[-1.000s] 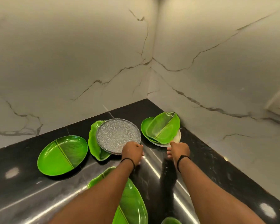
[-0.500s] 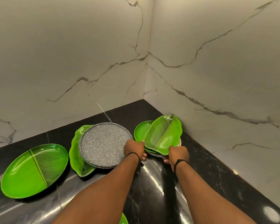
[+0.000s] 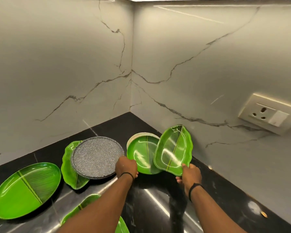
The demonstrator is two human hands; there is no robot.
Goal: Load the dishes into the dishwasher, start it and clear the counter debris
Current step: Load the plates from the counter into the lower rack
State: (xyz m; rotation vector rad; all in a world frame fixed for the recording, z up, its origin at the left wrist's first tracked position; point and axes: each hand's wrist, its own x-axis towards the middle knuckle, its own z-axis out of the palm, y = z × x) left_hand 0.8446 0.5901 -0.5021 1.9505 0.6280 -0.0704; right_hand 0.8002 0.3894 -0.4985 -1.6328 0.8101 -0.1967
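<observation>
My left hand [image 3: 126,167] grips the near rim of a grey speckled round plate [image 3: 96,157], which lies partly over a green leaf-shaped plate [image 3: 69,172]. My right hand [image 3: 191,174] holds the lower edge of another green leaf-shaped plate [image 3: 172,150], tilted up off the stack. Under it sit a round green plate [image 3: 141,153] and a white plate [image 3: 142,135] with only its rim showing. All are on the black counter [image 3: 158,199] near the corner.
A large oval green plate [image 3: 23,189] lies at the left. Another green leaf plate [image 3: 81,209] shows at the bottom under my left arm. A wall socket [image 3: 267,113] is on the right wall. A small yellowish scrap [image 3: 263,214] lies at the counter's right edge.
My right hand has lifted and tilted the top leaf plate, exposing the round green plate beneath. My left hand keeps its hold on the grey plate. The view has tilted upward.
</observation>
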